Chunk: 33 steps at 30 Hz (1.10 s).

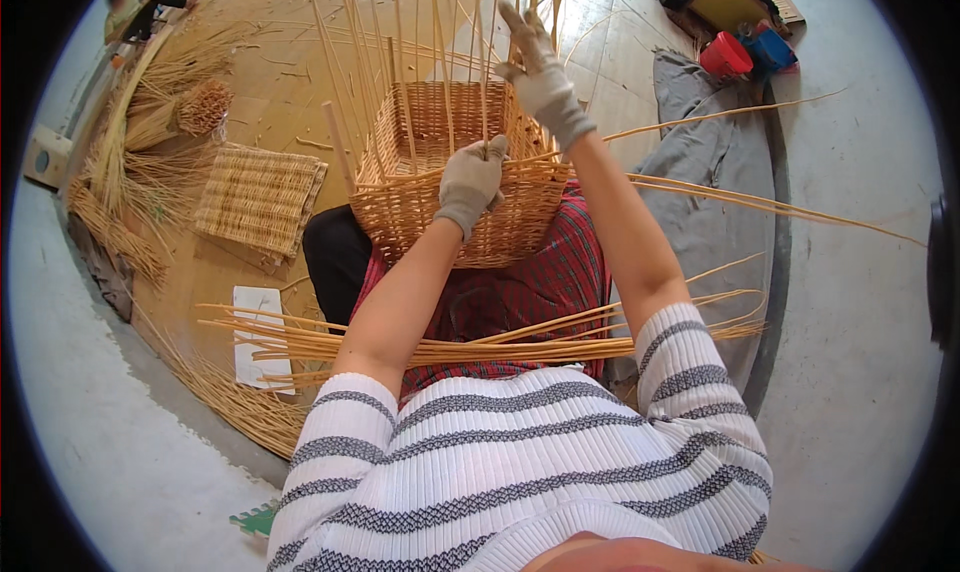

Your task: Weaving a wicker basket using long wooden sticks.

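A partly woven wicker basket (400,217) rests on my lap, with tall thin stakes (437,32) standing up from its walls. My left hand (472,184), in a pale work glove, is closed on the near wall at its upper edge, the thumb up beside a stake. Above the basket's right side, my gloved right hand (541,82) is raised with fingers stretched out and apart, close to the stakes. Long loose weaving rods (740,197) run from the near right corner out to the right, passing by my right forearm.
Across my lap lies a bundle of peeled rods (470,352). A flat woven panel (262,200) and heaps of rods (150,162) are on the floor at left. A grey cloth (690,142), a red bucket (725,56) and a blue container (768,49) are at right. A person (140,17) is far left.
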Tool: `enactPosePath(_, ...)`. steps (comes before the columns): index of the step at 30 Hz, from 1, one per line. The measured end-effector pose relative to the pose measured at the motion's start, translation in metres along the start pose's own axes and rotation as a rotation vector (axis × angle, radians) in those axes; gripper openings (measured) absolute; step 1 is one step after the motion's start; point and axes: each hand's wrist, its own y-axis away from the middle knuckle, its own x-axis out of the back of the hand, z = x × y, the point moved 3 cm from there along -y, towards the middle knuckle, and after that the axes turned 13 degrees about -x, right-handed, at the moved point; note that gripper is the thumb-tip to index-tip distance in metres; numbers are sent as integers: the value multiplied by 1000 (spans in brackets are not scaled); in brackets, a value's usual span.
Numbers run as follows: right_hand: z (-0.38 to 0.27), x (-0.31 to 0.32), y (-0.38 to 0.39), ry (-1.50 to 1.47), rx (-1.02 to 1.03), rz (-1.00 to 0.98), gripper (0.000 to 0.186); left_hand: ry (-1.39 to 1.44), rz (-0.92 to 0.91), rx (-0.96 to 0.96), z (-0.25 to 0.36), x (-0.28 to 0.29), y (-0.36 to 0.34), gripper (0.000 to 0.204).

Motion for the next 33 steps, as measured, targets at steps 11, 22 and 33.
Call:
enactPosePath(11, 42, 65, 112, -444, -547, 365, 13, -818, 280, -407, 8, 1, -35, 55)
enactPosePath(22, 31, 96, 156, -686, -838, -38, 37, 241, 160, -341, 4, 86, 57, 53)
enactPosePath(33, -149, -53, 295, -222, 245, -1131, 30, -17, 1078, -133, -111, 308, 365, 15)
